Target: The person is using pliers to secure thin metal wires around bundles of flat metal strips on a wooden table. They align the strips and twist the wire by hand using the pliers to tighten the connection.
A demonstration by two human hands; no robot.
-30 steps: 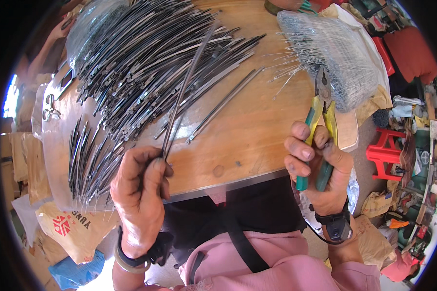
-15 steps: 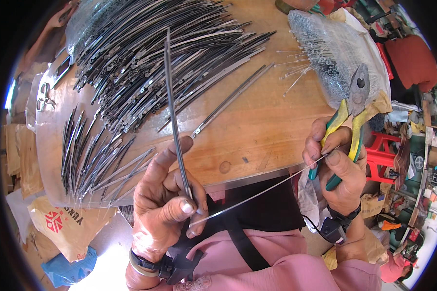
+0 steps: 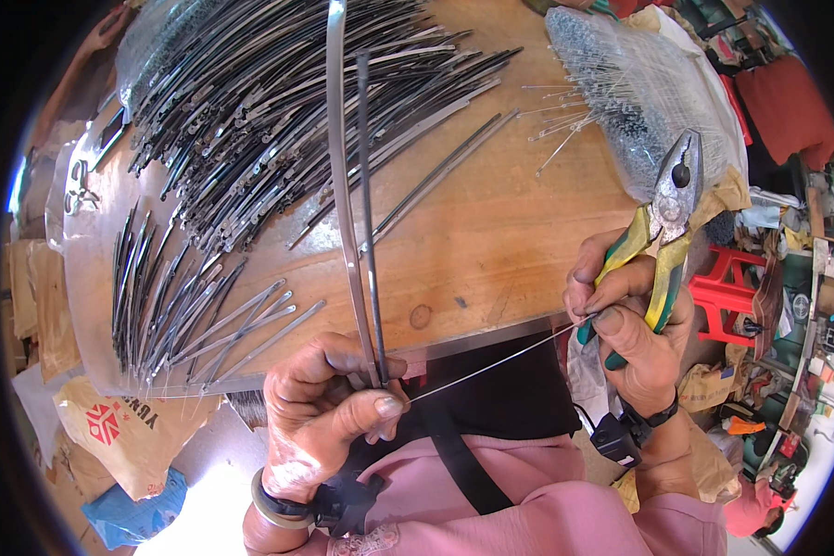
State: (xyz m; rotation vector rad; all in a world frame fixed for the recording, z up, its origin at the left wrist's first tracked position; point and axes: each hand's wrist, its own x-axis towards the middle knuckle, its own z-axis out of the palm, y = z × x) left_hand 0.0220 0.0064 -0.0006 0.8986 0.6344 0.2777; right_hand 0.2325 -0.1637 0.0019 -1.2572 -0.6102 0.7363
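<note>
Wire (image 3: 496, 361) runs from left hand (image 3: 317, 417), pinching two slim strips (image 3: 339, 139), to right hand (image 3: 644, 357), grasping wire and pliers (image 3: 667, 215).

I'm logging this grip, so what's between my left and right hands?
A thin wire spans the stretch between your left hand and right hand, with black cloth behind it, in the head view.

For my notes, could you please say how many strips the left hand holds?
2 in the left hand: a wider strip, then a narrower strip to its right; others may be hidden.
</note>
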